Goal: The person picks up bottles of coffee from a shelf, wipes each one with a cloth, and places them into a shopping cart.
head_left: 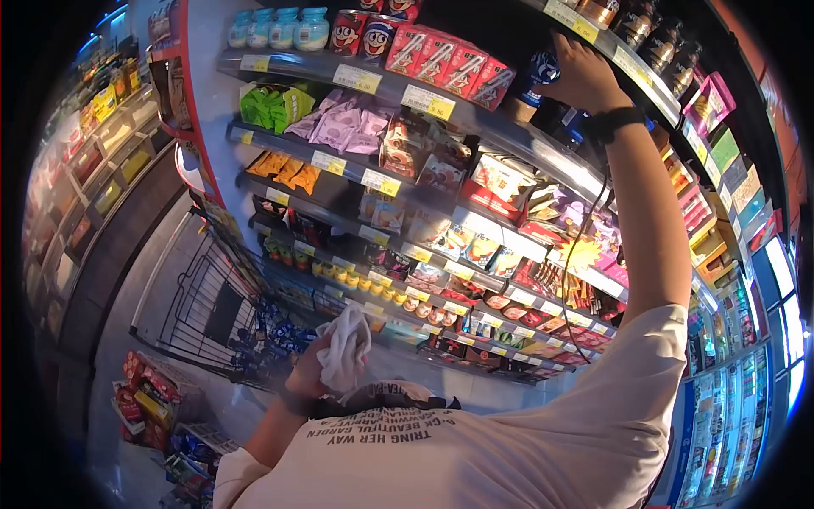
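My right hand [588, 76] reaches up to the upper shelf, its fingers wrapped round a dark blue container [541, 69]. That container stands beside a row of red-and-white boxes [448, 64]. Low in front of my body, my left hand [312, 366] is closed on a crumpled white cloth [344, 348]. A dark band circles my right wrist, and a thin cord hangs down from near it.
Shelves of packaged snacks with price tags [357, 78] fill the middle. Light blue jars [312, 29] and red cans [348, 32] stand at the upper left. A wire cart [199, 305] is on the floor at left, near piled red packages [153, 394].
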The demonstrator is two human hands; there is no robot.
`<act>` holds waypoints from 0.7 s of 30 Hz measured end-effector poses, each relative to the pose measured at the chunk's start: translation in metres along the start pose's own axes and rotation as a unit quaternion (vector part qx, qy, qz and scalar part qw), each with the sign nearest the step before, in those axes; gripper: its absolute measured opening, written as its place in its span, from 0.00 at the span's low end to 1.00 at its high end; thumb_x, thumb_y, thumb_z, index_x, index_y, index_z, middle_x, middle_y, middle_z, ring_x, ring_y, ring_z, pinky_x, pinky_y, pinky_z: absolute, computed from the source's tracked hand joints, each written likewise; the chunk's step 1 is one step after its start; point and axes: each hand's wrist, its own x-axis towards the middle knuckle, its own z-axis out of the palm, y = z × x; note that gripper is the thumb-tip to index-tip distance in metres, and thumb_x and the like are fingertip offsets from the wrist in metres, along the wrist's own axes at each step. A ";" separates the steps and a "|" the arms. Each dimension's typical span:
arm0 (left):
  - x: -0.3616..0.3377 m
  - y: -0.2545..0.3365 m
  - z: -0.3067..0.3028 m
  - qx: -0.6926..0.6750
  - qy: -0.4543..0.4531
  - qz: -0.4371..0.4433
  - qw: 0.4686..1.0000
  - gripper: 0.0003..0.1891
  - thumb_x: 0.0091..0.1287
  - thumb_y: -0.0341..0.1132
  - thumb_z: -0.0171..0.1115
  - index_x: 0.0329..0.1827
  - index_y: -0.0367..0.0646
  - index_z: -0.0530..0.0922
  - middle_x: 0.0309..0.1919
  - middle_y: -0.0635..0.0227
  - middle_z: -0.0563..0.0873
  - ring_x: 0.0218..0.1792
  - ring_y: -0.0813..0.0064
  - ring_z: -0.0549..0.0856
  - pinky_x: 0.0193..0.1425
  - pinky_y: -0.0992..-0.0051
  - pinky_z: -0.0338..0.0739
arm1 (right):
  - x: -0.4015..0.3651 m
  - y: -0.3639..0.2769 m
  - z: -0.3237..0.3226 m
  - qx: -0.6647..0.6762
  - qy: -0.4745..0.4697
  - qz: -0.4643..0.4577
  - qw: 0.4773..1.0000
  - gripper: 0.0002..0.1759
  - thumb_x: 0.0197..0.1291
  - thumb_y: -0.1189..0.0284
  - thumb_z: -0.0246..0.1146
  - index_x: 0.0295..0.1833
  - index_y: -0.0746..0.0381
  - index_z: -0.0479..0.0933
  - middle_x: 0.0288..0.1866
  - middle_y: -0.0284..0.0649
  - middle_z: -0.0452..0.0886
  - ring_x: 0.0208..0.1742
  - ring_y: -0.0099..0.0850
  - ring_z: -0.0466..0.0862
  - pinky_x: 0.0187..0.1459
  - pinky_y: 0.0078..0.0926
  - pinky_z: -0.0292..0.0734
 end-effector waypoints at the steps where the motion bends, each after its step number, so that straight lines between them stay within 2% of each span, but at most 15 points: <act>1: -0.001 0.000 -0.002 0.006 -0.002 0.001 1.000 0.23 0.79 0.49 0.48 0.65 0.42 0.73 0.44 0.58 0.85 0.39 0.64 0.87 0.43 0.66 0.84 | 0.006 0.002 0.003 0.009 -0.016 0.006 1.000 0.58 0.48 0.50 0.78 0.78 0.66 0.59 0.65 0.56 0.78 0.67 0.50 0.79 0.68 0.42 0.75; 5: 0.000 -0.003 -0.010 -0.002 -0.022 0.005 1.000 0.24 0.80 0.50 0.47 0.67 0.42 0.73 0.46 0.56 0.84 0.42 0.63 0.86 0.43 0.65 0.83 | 0.016 -0.002 0.007 0.007 -0.055 0.015 0.998 0.58 0.46 0.51 0.79 0.77 0.68 0.61 0.65 0.57 0.78 0.66 0.50 0.80 0.64 0.41 0.79; 8: -0.007 -0.003 -0.007 -0.066 -0.020 0.017 0.997 0.24 0.80 0.51 0.46 0.67 0.42 0.73 0.48 0.55 0.84 0.43 0.63 0.86 0.45 0.65 0.83 | 0.025 -0.006 0.017 0.032 -0.051 0.028 0.998 0.44 0.46 0.57 0.81 0.64 0.68 0.71 0.60 0.54 0.82 0.62 0.48 0.83 0.60 0.39 0.83; 11: -0.011 -0.003 -0.012 -0.044 -0.015 0.024 0.999 0.25 0.80 0.52 0.46 0.68 0.42 0.73 0.48 0.55 0.84 0.43 0.63 0.86 0.46 0.65 0.83 | 0.042 -0.001 0.041 0.045 -0.056 0.020 0.997 0.40 0.44 0.64 0.82 0.61 0.69 0.73 0.60 0.55 0.82 0.61 0.49 0.84 0.60 0.40 0.83; 14: -0.012 -0.007 -0.019 -0.011 -0.016 0.056 0.998 0.26 0.80 0.53 0.45 0.68 0.42 0.73 0.47 0.55 0.84 0.43 0.63 0.86 0.46 0.66 0.82 | 0.057 0.000 0.049 0.066 -0.115 0.040 0.990 0.42 0.42 0.65 0.83 0.60 0.69 0.71 0.58 0.59 0.82 0.62 0.52 0.82 0.61 0.42 0.80; 17: -0.016 -0.006 -0.019 -0.065 -0.016 0.048 0.997 0.27 0.80 0.54 0.46 0.68 0.43 0.73 0.46 0.56 0.84 0.43 0.63 0.86 0.47 0.66 0.83 | 0.068 -0.005 0.048 0.078 -0.153 0.061 0.983 0.43 0.45 0.65 0.82 0.63 0.70 0.70 0.60 0.61 0.81 0.64 0.52 0.81 0.63 0.42 0.79; 20: -0.015 -0.004 -0.028 -0.087 -0.011 0.023 0.996 0.28 0.74 0.57 0.59 0.69 0.50 0.72 0.48 0.60 0.83 0.46 0.64 0.86 0.47 0.66 0.84 | 0.075 0.001 0.075 0.066 -0.071 0.054 0.994 0.46 0.47 0.65 0.82 0.69 0.69 0.67 0.62 0.62 0.79 0.67 0.53 0.79 0.66 0.42 0.77; 21: -0.014 0.000 -0.029 -0.085 -0.011 0.024 0.996 0.28 0.74 0.57 0.59 0.69 0.50 0.72 0.48 0.60 0.83 0.46 0.64 0.86 0.47 0.66 0.84 | 0.085 0.005 0.079 0.072 -0.126 0.074 0.987 0.52 0.47 0.65 0.82 0.75 0.67 0.61 0.66 0.64 0.77 0.69 0.53 0.78 0.68 0.42 0.75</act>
